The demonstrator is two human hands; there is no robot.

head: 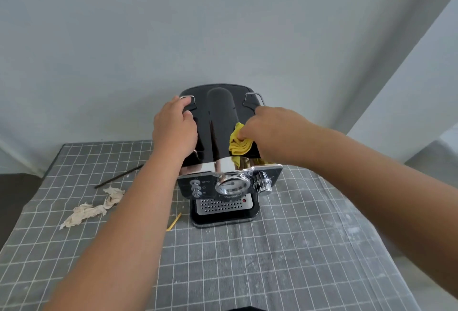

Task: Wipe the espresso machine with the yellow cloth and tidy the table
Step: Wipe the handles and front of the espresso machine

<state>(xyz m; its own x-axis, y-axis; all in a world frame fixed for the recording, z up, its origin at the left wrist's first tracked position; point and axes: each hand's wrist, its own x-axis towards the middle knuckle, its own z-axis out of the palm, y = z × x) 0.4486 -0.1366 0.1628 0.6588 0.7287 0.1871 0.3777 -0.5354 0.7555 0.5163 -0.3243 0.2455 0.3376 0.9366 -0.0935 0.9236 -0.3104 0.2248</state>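
A black and chrome espresso machine (218, 137) stands at the middle of the table, its glossy black top facing me. My left hand (173, 127) grips the top's left side near a wire rail. My right hand (272, 125) presses a bunched yellow cloth (239, 144) onto the right side of the top. The machine's front shows a round gauge, buttons, a chrome knob and a perforated drip tray.
The table wears a grey cloth with a white grid (272, 261). A crumpled beige tissue (94, 208) lies at the left, with a dark thin stick (119, 176) behind it. A small yellow strip (174, 221) lies by the machine's base. A pale wall rises behind.
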